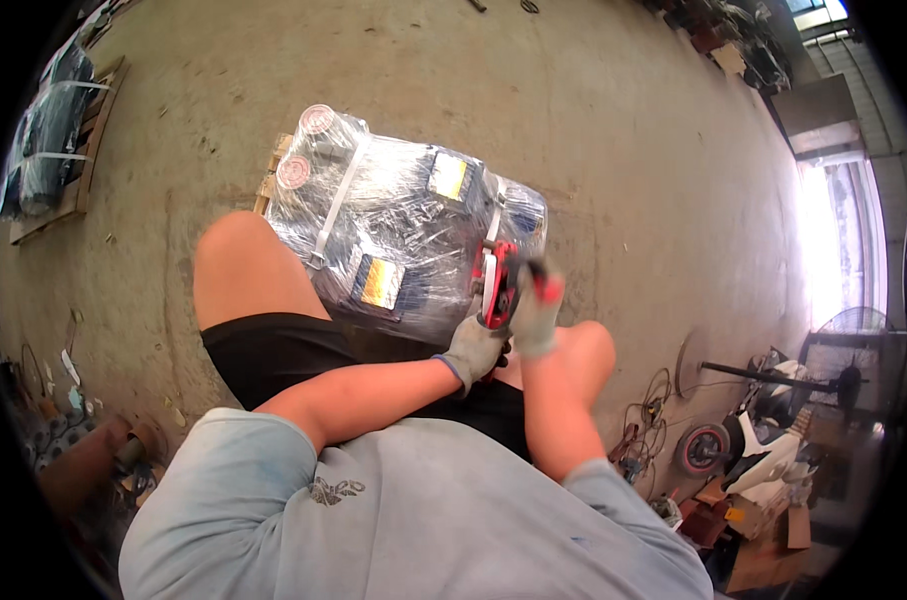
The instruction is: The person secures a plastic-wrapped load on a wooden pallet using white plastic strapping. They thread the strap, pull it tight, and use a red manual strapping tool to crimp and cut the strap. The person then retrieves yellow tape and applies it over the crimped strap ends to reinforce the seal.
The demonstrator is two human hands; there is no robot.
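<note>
A bare concrete floor (533, 90) is stretching across the room, stained and littered with scraps. Strong daylight is pouring through a wide doorway (833, 250) at the right. A wooden pallet (83, 170) carrying dark wrapped bundles is lying at the left, while cardboard boxes (763, 540) and a fan (853, 350) are crowding the lower right.

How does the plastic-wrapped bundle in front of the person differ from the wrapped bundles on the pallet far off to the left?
The near bundle is wrapped in clear film, showing yellow labels and two round pinkish ends; the far bundles look dark through their wrap.
The near bundle sits right at the person's knees, with both gloved hands, left hand and right hand, at a red tool on its edge; nobody touches the far bundles.
Both carry pale straps and sit on wooden pallets.
</note>
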